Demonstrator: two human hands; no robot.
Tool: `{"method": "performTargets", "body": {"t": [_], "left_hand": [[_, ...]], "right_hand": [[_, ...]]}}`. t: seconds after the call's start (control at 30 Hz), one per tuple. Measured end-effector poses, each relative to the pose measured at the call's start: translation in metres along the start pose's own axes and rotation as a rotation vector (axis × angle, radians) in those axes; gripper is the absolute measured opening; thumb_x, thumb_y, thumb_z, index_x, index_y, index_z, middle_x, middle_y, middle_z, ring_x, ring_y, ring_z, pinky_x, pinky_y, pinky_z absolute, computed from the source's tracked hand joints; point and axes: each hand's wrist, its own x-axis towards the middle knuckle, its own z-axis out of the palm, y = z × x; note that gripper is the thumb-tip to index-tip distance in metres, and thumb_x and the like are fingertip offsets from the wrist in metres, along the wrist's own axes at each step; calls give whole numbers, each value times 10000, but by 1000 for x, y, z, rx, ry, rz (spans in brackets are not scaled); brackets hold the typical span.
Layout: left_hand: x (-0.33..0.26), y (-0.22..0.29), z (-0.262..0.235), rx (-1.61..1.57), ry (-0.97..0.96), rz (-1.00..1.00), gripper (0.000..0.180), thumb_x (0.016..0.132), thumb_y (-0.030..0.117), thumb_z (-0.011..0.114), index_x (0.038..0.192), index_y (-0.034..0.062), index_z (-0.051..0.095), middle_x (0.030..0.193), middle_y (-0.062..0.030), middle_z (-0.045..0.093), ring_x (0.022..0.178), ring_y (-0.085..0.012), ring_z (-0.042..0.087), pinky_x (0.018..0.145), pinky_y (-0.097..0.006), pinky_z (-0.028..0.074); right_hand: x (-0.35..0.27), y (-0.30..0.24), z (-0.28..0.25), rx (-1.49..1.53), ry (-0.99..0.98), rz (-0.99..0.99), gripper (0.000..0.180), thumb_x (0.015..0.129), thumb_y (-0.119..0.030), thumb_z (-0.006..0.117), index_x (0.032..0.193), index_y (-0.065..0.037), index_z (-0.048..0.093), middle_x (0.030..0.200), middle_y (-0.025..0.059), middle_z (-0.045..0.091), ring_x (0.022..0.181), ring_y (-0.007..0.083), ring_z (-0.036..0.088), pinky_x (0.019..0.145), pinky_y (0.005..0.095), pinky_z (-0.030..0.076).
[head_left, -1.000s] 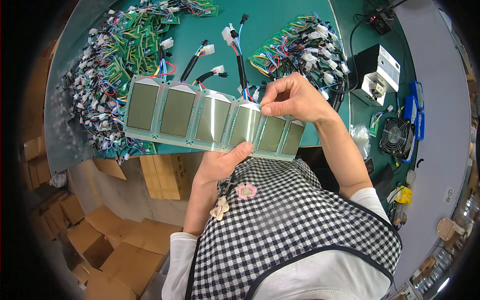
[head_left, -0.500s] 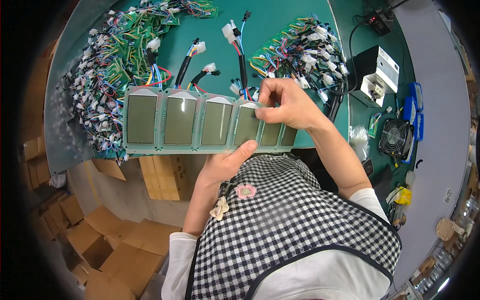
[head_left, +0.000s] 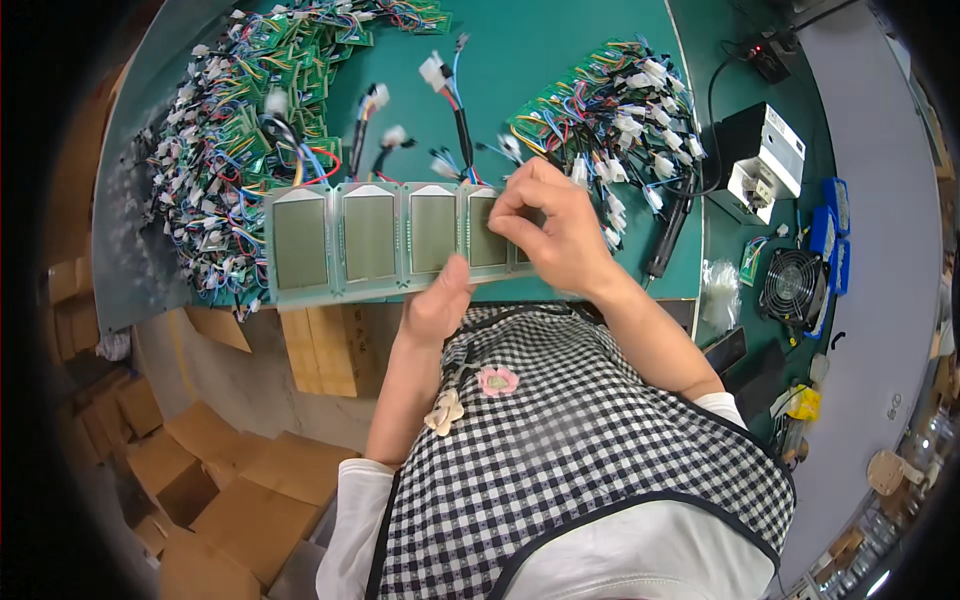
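A long panel of LCD display boards [head_left: 370, 240] is held up in front of my apron, over the bench edge. Several grey-green screens sit side by side on it, with white strips along their tops. My left hand [head_left: 438, 303] grips its lower edge, thumb on the front and fingers hidden behind. Over the panel's right part, my right hand [head_left: 555, 228] is closed in a pinch at a screen; whatever lies between the fingertips is too small to make out. Wires with white connectors [head_left: 433, 72] rise behind the panel's top edge. My right hand covers the panel's right end.
A heap of wired green circuit boards [head_left: 235, 130] fills the green bench's left side, and another pile [head_left: 610, 110] lies right of centre. Beside that are a black-handled tool [head_left: 670, 235], a metal box [head_left: 760, 165] and a fan [head_left: 793, 275]. Cardboard boxes [head_left: 255, 530] stand lower left.
The panel's left end has shifted right and tilted slightly. My left hand has moved up and left; my right hand, still pinched, has moved slightly left and down across the screens.
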Motion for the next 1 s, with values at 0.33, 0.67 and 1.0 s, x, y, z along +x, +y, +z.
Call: {"method": "performTargets", "body": {"t": [0.33,0.67,1.0], "left_hand": [[-3,0,-31,468,345,103,337,813,49,574,1135,17,481,1006,-37,539,901,-135,521,779,-286,443],[5,-2,5,689,109,211,493,780,-26,574,1238,-14,393,1132,-73,501,1024,-165,483,881,-307,399],[-1,-14,10,771,-20,238,443,798,26,586,1200,6,400,1154,-113,483,1050,-205,491,860,-320,421]], "right_hand": [[-82,108,-59,53,-58,728,129,721,-46,631,753,8,519,623,89,575,596,239,574,580,349,457],[-38,9,-26,-317,219,-92,443,648,-78,714,1054,-19,547,773,89,542,625,169,526,554,279,442],[-3,-13,24,-562,108,-474,385,617,-52,675,997,-65,618,1135,100,552,1102,312,464,922,449,344]]}}
